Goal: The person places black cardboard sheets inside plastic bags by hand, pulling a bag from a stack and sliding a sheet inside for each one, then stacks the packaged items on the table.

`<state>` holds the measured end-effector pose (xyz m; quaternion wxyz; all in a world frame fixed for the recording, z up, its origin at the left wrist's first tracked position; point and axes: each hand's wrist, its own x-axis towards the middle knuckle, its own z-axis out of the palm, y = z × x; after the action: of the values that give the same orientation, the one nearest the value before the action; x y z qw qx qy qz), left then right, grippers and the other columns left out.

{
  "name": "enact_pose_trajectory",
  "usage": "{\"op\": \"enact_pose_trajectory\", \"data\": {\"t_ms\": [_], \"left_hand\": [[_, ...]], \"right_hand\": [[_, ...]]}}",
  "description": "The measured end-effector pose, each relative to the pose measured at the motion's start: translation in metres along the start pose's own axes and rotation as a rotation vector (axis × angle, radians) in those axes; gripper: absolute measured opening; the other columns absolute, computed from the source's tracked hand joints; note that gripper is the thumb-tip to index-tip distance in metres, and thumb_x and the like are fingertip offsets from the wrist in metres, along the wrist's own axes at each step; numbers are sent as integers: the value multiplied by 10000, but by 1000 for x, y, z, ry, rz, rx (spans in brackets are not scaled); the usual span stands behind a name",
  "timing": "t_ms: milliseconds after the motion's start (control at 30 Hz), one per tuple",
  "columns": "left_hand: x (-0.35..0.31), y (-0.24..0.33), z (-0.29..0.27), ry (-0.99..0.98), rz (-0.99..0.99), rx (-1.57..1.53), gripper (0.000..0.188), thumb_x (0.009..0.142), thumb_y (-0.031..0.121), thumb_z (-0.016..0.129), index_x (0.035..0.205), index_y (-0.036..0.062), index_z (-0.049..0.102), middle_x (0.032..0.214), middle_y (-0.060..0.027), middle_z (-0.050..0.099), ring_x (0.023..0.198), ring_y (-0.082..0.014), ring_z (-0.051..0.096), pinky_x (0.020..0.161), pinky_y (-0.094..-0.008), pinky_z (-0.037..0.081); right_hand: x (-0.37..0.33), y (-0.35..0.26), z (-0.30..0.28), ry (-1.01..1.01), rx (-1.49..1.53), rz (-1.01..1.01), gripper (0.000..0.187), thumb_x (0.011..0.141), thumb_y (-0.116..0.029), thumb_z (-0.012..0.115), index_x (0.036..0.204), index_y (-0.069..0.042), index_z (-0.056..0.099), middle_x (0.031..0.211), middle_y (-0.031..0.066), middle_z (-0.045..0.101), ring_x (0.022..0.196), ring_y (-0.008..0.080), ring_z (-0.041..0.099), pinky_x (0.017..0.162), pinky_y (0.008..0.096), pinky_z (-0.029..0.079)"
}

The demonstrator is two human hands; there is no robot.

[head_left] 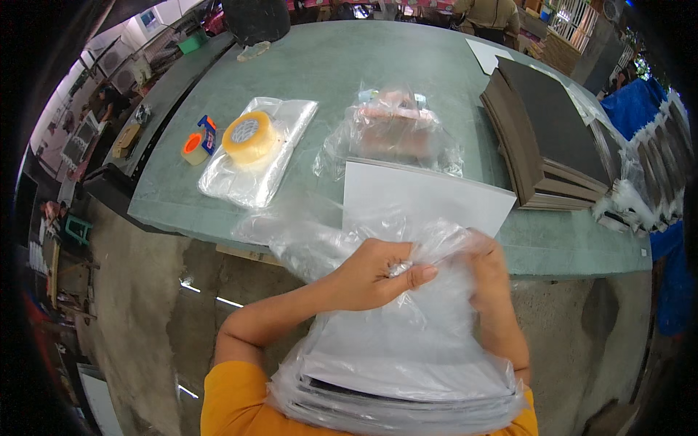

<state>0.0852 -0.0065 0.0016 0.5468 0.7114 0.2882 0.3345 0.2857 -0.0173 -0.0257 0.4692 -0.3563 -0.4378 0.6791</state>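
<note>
A large clear plastic bag holds a stack of white and dark flat sheets against my body. My left hand is closed on the bag's bunched upper part, its thumb pointing right. My right hand, slightly blurred, grips the gathered plastic on the other side; its fingers are partly hidden by the film. Loose film spreads left over the table's edge. Just beyond my hands, a white board lies on the green table.
Left on the table, a large tape roll rests on a pile of clear bags, beside a small orange-and-blue tape dispenser. A plastic-wrapped bundle sits mid-table. Dark board stacks stand at right, near more wrapped stacks.
</note>
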Motion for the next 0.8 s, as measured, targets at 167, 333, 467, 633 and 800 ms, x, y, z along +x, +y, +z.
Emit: {"op": "enact_pose_trajectory", "data": {"t_ms": [167,333,467,633,800], "left_hand": [[12,8,-13,-126,-75,-346,250,850,231,503,799,-6,564,635,-26,546,640,-74,493,576,-229,396],[5,4,-52,-705,-11,-43,211,849,205,499,813,2,547,632,-42,561,619,-85,499,562,-249,400],[0,15,-66,-798,185,-204,182,814,170,524,803,-11,525,605,-81,552,594,-188,539,542,-278,411],[-28,-18,-33,-754,-117,1042,171,777,189,534,738,23,549,646,-135,572,637,-302,576,568,-344,444],[-40,-52,-40,-771,-344,1169,278,739,280,582,756,3,560,667,-165,567,657,-325,566,616,-384,444]], "right_hand": [[-15,28,-25,-597,491,247,349,829,-239,511,1114,-42,475,941,146,560,920,222,505,746,323,428],[-19,-7,-3,-870,-315,99,347,838,-238,468,1133,-53,469,949,165,555,874,267,525,739,369,436],[-8,-15,-22,-941,-959,235,318,805,-229,488,1046,-24,524,867,179,584,811,306,558,771,386,433],[-33,0,-49,-683,-2068,-35,253,735,-224,562,857,-2,573,727,166,595,702,282,575,676,405,445],[-18,-54,-13,35,-1386,147,171,671,-135,600,798,-28,558,735,127,597,648,224,569,578,363,453]]}}
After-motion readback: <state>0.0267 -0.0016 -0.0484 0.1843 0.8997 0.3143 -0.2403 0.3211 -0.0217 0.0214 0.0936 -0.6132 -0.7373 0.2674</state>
